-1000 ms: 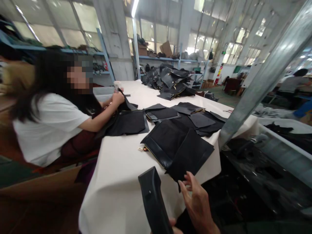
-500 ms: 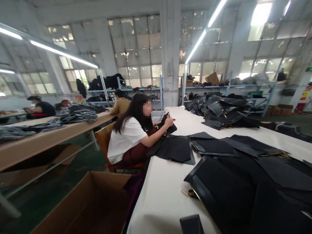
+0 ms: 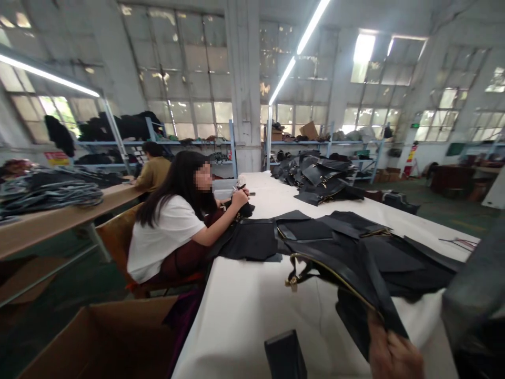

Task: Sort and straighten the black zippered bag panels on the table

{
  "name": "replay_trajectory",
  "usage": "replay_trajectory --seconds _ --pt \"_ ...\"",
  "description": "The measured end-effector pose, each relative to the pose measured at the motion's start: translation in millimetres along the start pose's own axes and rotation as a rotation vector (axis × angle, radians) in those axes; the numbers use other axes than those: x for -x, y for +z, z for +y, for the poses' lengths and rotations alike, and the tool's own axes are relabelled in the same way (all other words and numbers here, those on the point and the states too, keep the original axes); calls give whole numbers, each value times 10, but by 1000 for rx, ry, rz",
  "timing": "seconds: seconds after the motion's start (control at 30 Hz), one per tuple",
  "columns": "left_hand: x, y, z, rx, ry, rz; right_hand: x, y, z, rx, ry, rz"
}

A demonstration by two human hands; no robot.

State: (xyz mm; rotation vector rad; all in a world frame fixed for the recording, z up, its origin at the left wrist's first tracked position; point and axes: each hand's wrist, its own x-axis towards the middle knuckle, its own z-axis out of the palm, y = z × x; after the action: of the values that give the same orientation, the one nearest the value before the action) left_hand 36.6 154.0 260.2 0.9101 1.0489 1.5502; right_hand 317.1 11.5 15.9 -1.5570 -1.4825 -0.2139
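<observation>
At the lower right, my left hand (image 3: 394,350) is closed on the edge of a black bag piece (image 3: 351,273) with a gold zipper. The piece is lifted and tilted over the white table (image 3: 244,295), and a strap with gold metal fittings (image 3: 292,281) hangs at its left end. Behind it, more flat black pieces (image 3: 252,239) lie overlapping on the table. Near the front edge stands a small black block-like object (image 3: 284,352). My right hand does not show.
A person in a white shirt (image 3: 165,237) sits at the table's left side, handling a black piece. A cardboard box (image 3: 130,326) is at the lower left. A black pile (image 3: 315,176) lies further back. A blurred grey shape, perhaps a sleeve (image 3: 477,279), crosses the right edge.
The view has turned right. My left hand has come into view, holding the zippered black piece, which lay flat before and is now raised. The grey shape at the right is new.
</observation>
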Motion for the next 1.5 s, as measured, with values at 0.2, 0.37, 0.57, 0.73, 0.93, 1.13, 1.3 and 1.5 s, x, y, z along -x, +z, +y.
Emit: replay_trajectory --seconds 0.2,0.37,0.57,0.73,0.93,1.13,1.3,1.5 --pt "-4 61 -139 -16 55 59 -332 569 -539 -369 -45 -45" --pt "81 202 -380 14 10 96 -26 867 -544 -458 -119 -270" --pt "27 297 -552 65 17 132 93 723 -461 -527 -143 -395" --pt "-166 187 -627 119 66 171 100 530 -381 -549 -193 -498" --pt "-600 26 -791 121 81 165 245 380 -349 -490 -242 -616" --pt "-1135 -128 -913 102 113 158 461 233 -431 -385 -366 -701" --pt "-1210 -194 -933 104 98 165 583 460 -502 -400 -179 -500" --pt "-778 0 -780 148 21 217 348 465 -552 -502 27 -518"
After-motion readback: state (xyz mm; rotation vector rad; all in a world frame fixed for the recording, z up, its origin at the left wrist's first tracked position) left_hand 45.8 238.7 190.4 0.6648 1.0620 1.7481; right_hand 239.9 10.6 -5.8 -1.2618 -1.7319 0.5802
